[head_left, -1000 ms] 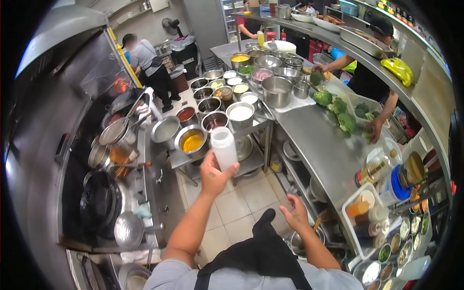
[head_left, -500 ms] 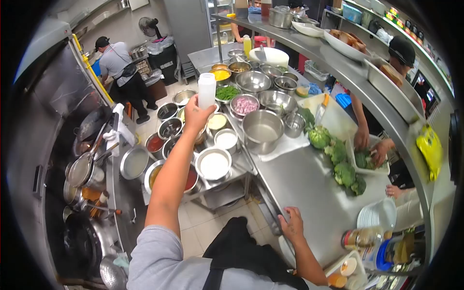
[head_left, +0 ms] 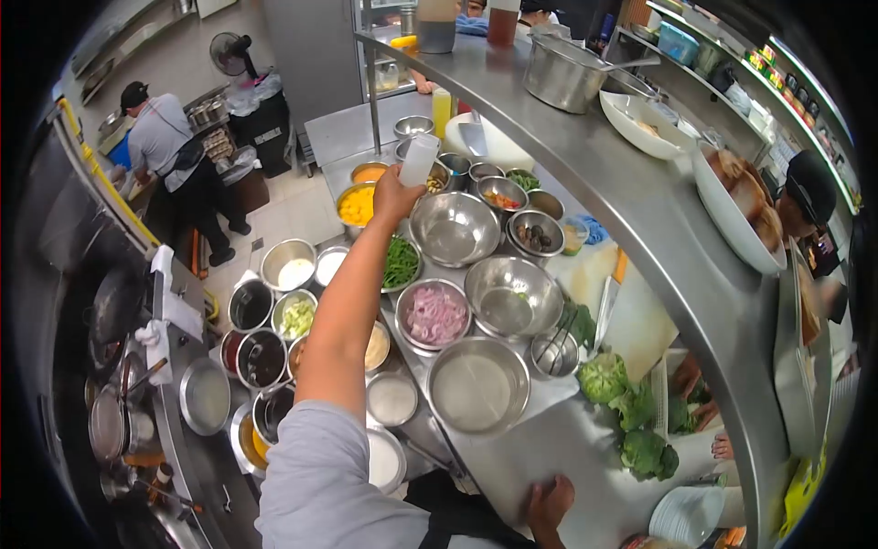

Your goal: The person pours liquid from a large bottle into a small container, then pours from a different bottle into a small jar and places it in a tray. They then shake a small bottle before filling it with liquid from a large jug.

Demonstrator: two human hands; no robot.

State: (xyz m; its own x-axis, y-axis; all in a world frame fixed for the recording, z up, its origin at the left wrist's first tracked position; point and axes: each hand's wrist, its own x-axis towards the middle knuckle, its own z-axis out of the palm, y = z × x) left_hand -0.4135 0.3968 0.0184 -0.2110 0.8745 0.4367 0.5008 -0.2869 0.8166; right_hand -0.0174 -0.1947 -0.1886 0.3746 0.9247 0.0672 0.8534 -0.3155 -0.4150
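My left hand point(head_left: 400, 197) is wrapped round a white translucent squeeze bottle point(head_left: 419, 160), at the end of my outstretched arm. The bottle leans to the right above the far metal bowls. Nearest below it are a large bare steel bowl point(head_left: 455, 227), a pot of yellow pieces point(head_left: 357, 205) and a bowl of chopped greens point(head_left: 401, 263). My right hand point(head_left: 551, 500) hovers low over the near edge of the steel counter point(head_left: 512, 457). Its fingers are curled in, and nothing shows in them.
Sliced onion point(head_left: 433, 315) fills one bowl; a steel pot point(head_left: 477, 384) stands nearer. Broccoli point(head_left: 647, 454) lies at right, by a co-worker's hands point(head_left: 704, 407). A raised steel shelf point(head_left: 640, 238) curves overhead. Another person point(head_left: 165, 137) works at far left.
I have moved forward along the counter. The bottle has gone from upright to leaning right and reaches farther over the bowls. My right hand's fingers have curled in.
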